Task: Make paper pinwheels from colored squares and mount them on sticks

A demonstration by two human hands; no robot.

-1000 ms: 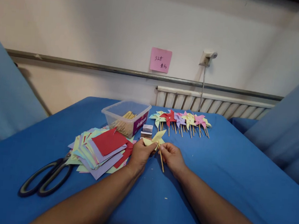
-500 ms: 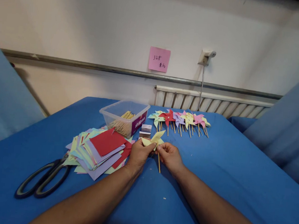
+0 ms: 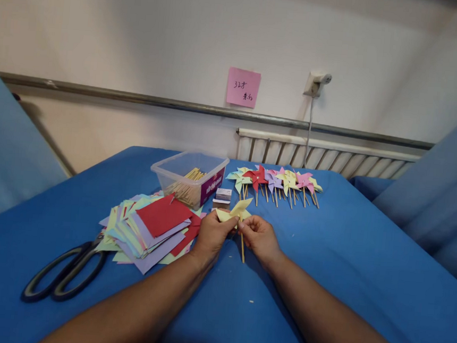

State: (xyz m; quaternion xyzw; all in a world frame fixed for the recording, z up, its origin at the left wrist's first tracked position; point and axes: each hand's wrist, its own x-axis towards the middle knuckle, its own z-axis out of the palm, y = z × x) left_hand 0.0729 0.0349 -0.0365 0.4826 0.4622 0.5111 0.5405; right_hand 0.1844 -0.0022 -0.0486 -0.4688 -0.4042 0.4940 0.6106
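Note:
Between my two hands is a pale yellow paper pinwheel (image 3: 240,208) on a thin wooden stick (image 3: 242,247) that slants down toward me. My left hand (image 3: 212,234) is closed on the pinwheel's left side, its thumb pressed near the centre. With thumb and fingers pinched, my right hand (image 3: 260,239) grips the pinwheel at its right side by the top of the stick. The fingertips hide part of the centre. Just behind my left hand stands a small open box (image 3: 222,196).
A stack of coloured paper sheets (image 3: 164,216) lies to the left, partly over large dark-handled scissors (image 3: 63,274). Behind it is a clear plastic tub (image 3: 180,170) of wooden sticks (image 3: 189,188). Several finished-looking pinwheels (image 3: 289,182) lie in a row at the back right of the blue-covered table (image 3: 345,256).
The view has shifted very slightly. Both hands keep their hold on the yellow pinwheel, with hardly any visible movement.

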